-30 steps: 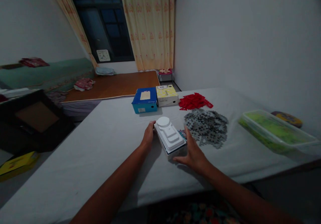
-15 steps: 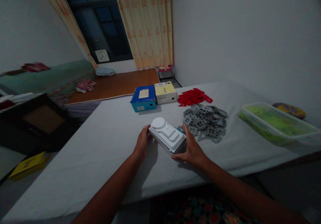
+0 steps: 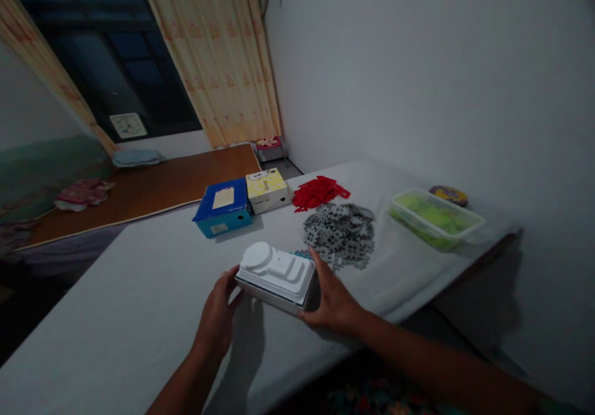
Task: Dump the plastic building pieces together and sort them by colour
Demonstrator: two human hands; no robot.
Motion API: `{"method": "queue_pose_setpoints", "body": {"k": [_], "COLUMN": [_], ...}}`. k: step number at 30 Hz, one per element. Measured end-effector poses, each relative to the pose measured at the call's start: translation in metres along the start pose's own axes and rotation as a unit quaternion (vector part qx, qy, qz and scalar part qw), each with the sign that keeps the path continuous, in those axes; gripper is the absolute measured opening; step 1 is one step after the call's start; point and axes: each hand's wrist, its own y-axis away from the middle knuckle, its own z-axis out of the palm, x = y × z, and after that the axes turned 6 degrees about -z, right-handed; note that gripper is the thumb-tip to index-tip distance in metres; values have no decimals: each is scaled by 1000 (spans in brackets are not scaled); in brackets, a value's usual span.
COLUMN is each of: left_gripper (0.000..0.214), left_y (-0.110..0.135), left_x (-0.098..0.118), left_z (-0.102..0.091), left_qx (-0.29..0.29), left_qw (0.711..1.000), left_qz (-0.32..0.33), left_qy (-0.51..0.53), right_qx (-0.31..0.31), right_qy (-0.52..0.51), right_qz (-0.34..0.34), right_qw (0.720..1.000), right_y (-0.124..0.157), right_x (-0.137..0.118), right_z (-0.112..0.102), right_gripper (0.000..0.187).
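Between my two hands is a box with a white moulded plastic tray (image 3: 277, 271) on top, its surface shaped with a round raised part and a stepped rectangular part. My left hand (image 3: 222, 310) grips the box's left end. Around the right end wrap the fingers and thumb of my right hand (image 3: 332, 300). The box is held tilted above the white-covered table (image 3: 153, 303). Just behind it, a bit of teal pieces (image 3: 303, 254) peeks out. A pile of grey flat interlocking pieces (image 3: 339, 232) lies beyond my right hand.
Farther back stand a blue box (image 3: 225, 204) and a yellow-and-white box (image 3: 267, 189), beside a heap of red pieces (image 3: 318, 192). To the right is a clear plastic container (image 3: 434, 217) with green pieces, near a yellow-and-purple round item (image 3: 449, 195). A wall (image 3: 418, 80) borders the right side.
The view has turned to the right, so the room's things sit farther left in the picture. Both hands still hold the box, now with more of its front side showing.
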Motion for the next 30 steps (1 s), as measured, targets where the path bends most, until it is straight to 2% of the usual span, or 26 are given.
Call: {"method": "queue_pose_setpoints", "body": {"k": [3, 8, 12, 15, 19, 22, 26, 30], "left_gripper": [46, 40, 37, 37, 38, 39, 44, 53], "left_y": [4, -1, -11, -19, -32, -41, -54, -75], "left_x": [21, 49, 43, 29, 11, 4, -1, -1], "left_z": [21, 72, 104, 114, 110, 98, 73, 44], "left_qx": [-23, -60, -79, -88, -71, -33, 25, 53], "left_qw": [1000, 997, 996, 996, 997, 998, 998, 997], "left_qz": [16, 38, 28, 7, -21, -44, -55, -51], "left_qy": [6, 27, 33, 21, -4, -21, -13, -25], "right_qx": [6, 31, 72, 120, 193, 242, 257, 241], "right_qy": [-16, -65, -78, -54, 24, 77, 111, 126], "right_qz": [-2, 30, 60, 72, 93, 117, 146, 198], "right_qw": [1000, 997, 993, 989, 977, 960, 949, 942], "right_y": [-11, -37, -63, -84, -112, -126, -134, -133], "right_x": [-2, 4, 30, 61, 112, 156, 217, 266], "right_z": [-32, -101, -167, -227, -306, -351, -385, -397], "right_gripper": [127, 123, 124, 126, 131, 134, 137, 140]}}
